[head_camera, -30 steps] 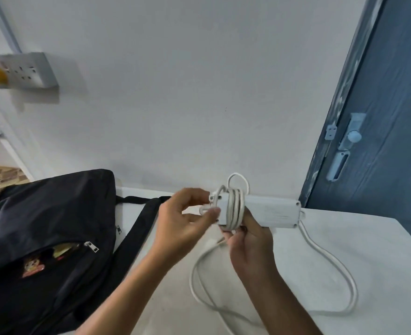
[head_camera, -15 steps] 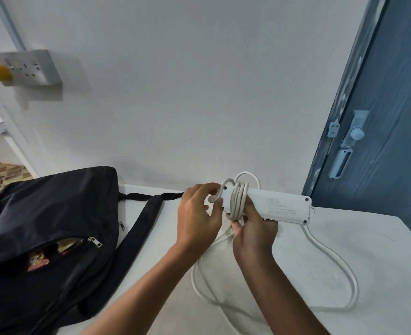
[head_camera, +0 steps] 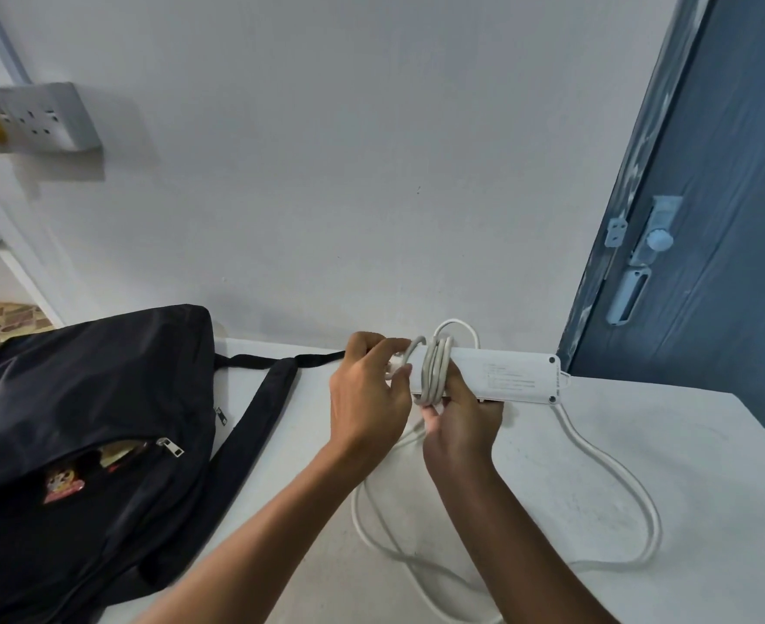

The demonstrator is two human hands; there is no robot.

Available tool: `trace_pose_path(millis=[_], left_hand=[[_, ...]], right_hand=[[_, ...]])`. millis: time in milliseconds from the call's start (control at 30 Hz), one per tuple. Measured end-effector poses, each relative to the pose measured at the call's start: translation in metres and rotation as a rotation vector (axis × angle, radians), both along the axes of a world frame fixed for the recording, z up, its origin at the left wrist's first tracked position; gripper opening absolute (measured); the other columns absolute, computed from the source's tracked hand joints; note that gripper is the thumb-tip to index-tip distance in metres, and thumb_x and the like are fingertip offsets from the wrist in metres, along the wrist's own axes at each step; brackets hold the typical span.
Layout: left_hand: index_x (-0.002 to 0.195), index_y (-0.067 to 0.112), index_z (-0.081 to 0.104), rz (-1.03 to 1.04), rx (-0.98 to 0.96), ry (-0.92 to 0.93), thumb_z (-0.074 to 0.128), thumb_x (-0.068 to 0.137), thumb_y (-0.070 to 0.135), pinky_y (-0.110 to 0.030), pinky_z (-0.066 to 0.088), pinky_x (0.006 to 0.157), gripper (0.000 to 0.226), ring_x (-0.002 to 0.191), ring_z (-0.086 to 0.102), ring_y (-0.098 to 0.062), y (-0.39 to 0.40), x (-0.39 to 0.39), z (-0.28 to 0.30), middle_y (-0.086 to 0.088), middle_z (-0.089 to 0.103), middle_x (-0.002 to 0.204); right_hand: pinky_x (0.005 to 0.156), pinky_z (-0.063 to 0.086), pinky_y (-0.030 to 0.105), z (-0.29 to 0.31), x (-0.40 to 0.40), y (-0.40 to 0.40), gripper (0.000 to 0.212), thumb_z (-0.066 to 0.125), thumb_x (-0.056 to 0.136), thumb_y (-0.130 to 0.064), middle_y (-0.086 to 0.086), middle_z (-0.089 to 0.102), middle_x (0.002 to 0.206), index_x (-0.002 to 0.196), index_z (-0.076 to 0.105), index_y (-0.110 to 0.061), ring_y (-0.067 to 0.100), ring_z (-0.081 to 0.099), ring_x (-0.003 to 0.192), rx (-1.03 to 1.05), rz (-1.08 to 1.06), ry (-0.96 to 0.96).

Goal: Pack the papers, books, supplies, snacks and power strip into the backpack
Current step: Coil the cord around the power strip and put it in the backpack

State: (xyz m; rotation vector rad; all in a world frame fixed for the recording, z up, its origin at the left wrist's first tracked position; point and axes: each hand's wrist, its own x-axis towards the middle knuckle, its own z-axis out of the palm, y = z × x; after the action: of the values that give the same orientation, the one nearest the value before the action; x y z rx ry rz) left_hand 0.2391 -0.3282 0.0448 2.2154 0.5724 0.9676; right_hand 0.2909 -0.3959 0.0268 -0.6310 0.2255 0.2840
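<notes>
At mid-surface, near the wall: strip (head_camera: pixel 502 376) held just above the surface (head_camera: pixel 641 443), underside up, a few turns of cord (head_camera: pixel 436 371) already wound round its left end. Right hand (head_camera: pixel 459 421) curled under the strip, thumb pressing the turns in place. Left hand (head_camera: pixel 369 398) pinching the cord beside the strip's left end, seemingly leading the next turn over. Most of the cord unwound yet, lying in wide loops on the surface toward the near edge and out to the right.

Left of that, backpack (head_camera: pixel 78 421) lying flat and dark, a strap (head_camera: pixel 259 412) trailing toward the hands. Pocket zip (head_camera: pixel 171 448) partly open, with a bright printed packet (head_camera: pixel 63 481) showing inside, probably a snack. Judged from this: some packing done, winding under way, strip not yet in the backpack.

Hard to say whether papers, books and supplies are packed: main compartment not visible, backpack cut off at the left and bottom edges. Plug end of the cord not made out; loops run out of view at the bottom. Print on the strip too small to read.
</notes>
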Motion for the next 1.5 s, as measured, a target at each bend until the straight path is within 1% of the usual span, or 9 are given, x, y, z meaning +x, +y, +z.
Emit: trace_pose_path(millis=[167,467,600,700,900,1033,1167,1267,1500], left_hand=[[0.104,0.018,0.07,-0.102,-0.037,-0.047,0.062,0.086,0.004,-0.018,0.048,0.072,0.024,0.086,0.057,-0.001,0.004,0.0,-0.007,0.01,0.052,0.11],[0.117,0.029,0.063,-0.357,-0.197,-0.098,0.07,0.081,0.001,-0.011,0.051,0.075,0.046,0.102,0.057,0.003,0.011,-0.005,-0.011,0.009,0.051,0.132],[0.108,0.042,0.06,-0.344,-0.35,-0.135,0.073,0.079,-0.001,-0.018,0.052,0.081,0.054,0.104,0.061,-0.006,0.012,-0.002,-0.013,0.013,0.065,0.117],[0.111,0.028,0.067,-0.354,-0.496,-0.163,0.073,0.077,-0.003,-0.026,0.054,0.085,0.046,0.101,0.066,-0.014,0.01,-0.001,-0.013,0.006,0.071,0.106],[0.095,0.019,0.053,-0.372,-0.698,-0.201,0.063,0.077,0.029,-0.032,0.049,0.083,0.023,0.096,0.062,-0.015,0.011,0.008,-0.005,-0.002,0.062,0.116],[0.098,0.018,0.046,-0.403,-0.834,-0.277,0.081,0.062,0.04,-0.036,0.05,0.063,0.055,0.072,0.062,-0.025,0.006,0.014,0.0,-0.014,0.063,0.09],[0.117,0.022,0.058,-0.471,-0.995,-0.286,0.087,0.056,0.029,-0.048,0.056,0.085,0.069,0.099,0.067,-0.035,0.006,0.017,0.004,-0.02,0.064,0.111],[0.115,0.013,0.062,-0.519,-1.091,-0.288,0.083,0.061,0.015,-0.042,0.058,0.072,0.058,0.09,0.069,-0.028,0.012,0.018,0.01,-0.012,0.068,0.104],[0.09,0.015,0.07,-0.492,-1.184,-0.286,0.076,0.06,0.007,-0.033,0.048,0.057,0.032,0.069,0.062,-0.022,0.031,0.019,0.024,-0.009,0.066,0.084]], right_hand=[[0.073,0.058,0.044,-0.003,0.002,0.0,0.047,0.068,0.078,0.006,0.013,0.068,0.115,0.121,0.06,-0.01,0.03,0.067,0.103,0.016,0.067,0.09],[0.064,0.056,0.034,0.002,0.004,-0.004,0.044,0.065,0.081,-0.001,0.016,0.066,0.113,0.124,0.059,-0.007,0.025,0.066,0.096,0.035,0.188,0.061],[0.063,0.054,0.034,0.005,0.003,-0.002,0.044,0.066,0.081,-0.004,0.014,0.064,0.105,0.123,0.055,-0.003,0.025,0.063,0.095,0.011,0.161,-0.022],[0.065,0.052,0.035,0.005,0.002,-0.001,0.032,0.061,0.086,-0.004,0.012,0.066,0.1,0.117,0.056,-0.006,0.025,0.065,0.092,-0.008,0.108,-0.096],[0.082,0.055,0.049,0.005,-0.009,0.005,0.039,0.066,0.086,-0.01,0.012,0.067,0.115,0.122,0.053,-0.014,0.029,0.068,0.102,-0.08,0.025,-0.152],[0.086,0.054,0.054,0.01,-0.012,0.009,0.051,0.076,0.075,-0.014,0.019,0.068,0.107,0.118,0.051,-0.003,0.032,0.068,0.098,-0.192,-0.104,-0.288],[0.081,0.057,0.034,0.013,-0.01,0.004,0.039,0.072,0.082,-0.009,0.015,0.068,0.109,0.116,0.053,-0.006,0.02,0.069,0.098,-0.377,-0.118,-0.453],[0.077,0.054,0.023,0.013,-0.009,-0.004,0.025,0.065,0.087,-0.002,0.006,0.071,0.103,0.109,0.056,-0.011,0.011,0.069,0.093,-0.419,0.006,-0.528],[0.082,0.052,0.028,0.013,0.009,-0.016,0.031,0.067,0.066,-0.005,-0.002,0.07,0.096,0.095,0.07,-0.014,0.007,0.064,0.091,-0.677,0.123,-0.716]])
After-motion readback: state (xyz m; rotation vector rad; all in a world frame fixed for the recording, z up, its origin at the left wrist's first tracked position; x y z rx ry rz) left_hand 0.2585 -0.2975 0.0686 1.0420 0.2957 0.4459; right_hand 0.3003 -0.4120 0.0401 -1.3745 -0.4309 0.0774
